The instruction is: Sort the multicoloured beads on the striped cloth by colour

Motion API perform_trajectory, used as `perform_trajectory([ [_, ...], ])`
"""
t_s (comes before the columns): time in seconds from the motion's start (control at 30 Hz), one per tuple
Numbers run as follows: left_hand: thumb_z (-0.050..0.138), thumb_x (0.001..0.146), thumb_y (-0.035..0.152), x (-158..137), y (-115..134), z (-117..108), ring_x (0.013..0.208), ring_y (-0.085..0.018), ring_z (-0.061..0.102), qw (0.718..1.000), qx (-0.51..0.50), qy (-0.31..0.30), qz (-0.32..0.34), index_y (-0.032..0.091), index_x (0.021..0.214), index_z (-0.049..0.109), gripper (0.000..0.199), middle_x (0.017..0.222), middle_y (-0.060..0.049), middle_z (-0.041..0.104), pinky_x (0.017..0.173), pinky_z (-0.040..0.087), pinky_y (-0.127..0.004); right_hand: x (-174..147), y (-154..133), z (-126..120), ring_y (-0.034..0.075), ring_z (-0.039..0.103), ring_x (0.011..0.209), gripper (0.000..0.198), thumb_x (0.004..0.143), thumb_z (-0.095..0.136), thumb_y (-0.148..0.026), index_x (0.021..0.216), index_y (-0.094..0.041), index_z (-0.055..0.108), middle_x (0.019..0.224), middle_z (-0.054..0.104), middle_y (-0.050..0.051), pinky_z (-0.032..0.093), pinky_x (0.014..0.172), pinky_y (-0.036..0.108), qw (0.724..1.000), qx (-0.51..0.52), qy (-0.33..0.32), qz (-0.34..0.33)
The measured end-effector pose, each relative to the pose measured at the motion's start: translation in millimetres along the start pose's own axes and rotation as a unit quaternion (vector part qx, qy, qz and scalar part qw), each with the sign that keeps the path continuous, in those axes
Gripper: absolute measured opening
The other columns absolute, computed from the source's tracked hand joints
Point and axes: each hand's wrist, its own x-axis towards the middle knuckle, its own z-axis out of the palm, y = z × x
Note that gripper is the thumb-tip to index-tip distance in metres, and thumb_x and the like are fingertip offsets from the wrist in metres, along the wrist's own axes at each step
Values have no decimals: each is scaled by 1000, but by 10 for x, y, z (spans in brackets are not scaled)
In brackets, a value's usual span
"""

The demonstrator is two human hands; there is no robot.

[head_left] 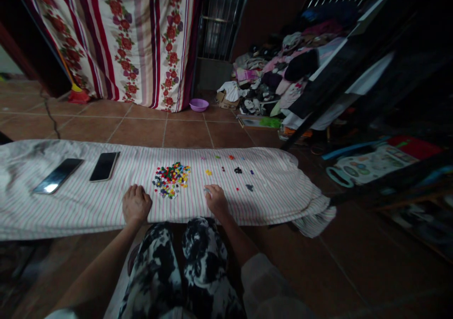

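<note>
A heap of small, many-coloured beads (171,180) lies on the striped cloth (283,201) between my hands. My left hand (137,203) rests on the cloth left of the heap, fingers curled in and nothing visible in them. To the heap's right, my right hand (216,199) reaches leftward, low over the cloth, with thumb and fingers apart. Small pale bits (206,191) show at its fingertips; whether it touches them I cannot tell. Beyond it are little single-colour groups: yellow beads (208,172), black beads (238,170), dark grey beads (249,187) and orange-red beads (231,157).
Two phones, one black (59,175) and one pale-edged (104,166), lie on the cloth's left part. A purple basin (198,104) stands on the tiled floor beyond, beside a floral curtain (141,45). Clothes (279,69) are piled at the back right.
</note>
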Motion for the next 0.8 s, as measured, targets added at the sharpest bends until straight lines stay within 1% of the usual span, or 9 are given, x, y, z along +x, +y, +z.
perform_trajectory([
  [0.1,44,87,20,0,-6,17,124,-33,55,1000,-6,3,-5,9,108,65,32,124,-21,65,107,42,-48,1,28,8,23,59,103,29,89,53,-19,111,-20,72,109,68,10,47,95,34,1000,12,-4,-3],
  [0.23,46,86,20,0,-20,37,123,-33,56,1000,-11,12,-2,11,106,66,30,122,-20,65,106,43,-48,24,23,16,23,60,102,26,90,58,-24,111,-20,72,109,68,9,47,94,34,1000,14,-13,10],
  [0.37,44,86,19,3,-31,47,121,-32,57,1000,-12,16,4,11,104,66,29,119,-19,66,105,43,-48,66,-26,31,22,60,98,19,91,60,-26,103,-21,73,103,68,8,46,91,33,1000,-12,-7,20],
  [0.57,45,86,20,-1,-43,73,122,-32,57,999,-22,28,7,12,106,65,29,119,-19,66,105,44,-48,96,-65,34,20,59,92,12,92,59,-25,92,-21,70,93,67,7,43,87,30,999,-40,2,7],
  [0.67,45,86,20,-2,-46,76,123,-33,56,999,-21,25,6,12,108,65,31,120,-20,66,104,43,-49,92,-59,48,20,59,92,12,92,57,-23,91,-20,69,91,66,7,42,87,30,999,-45,2,-3],
  [0.8,46,85,20,4,-43,63,123,-33,56,1000,-19,17,8,11,108,65,31,121,-21,65,105,43,-49,86,-38,80,21,59,93,14,90,55,-21,94,-19,68,92,66,7,42,88,31,999,-49,11,-12],
])
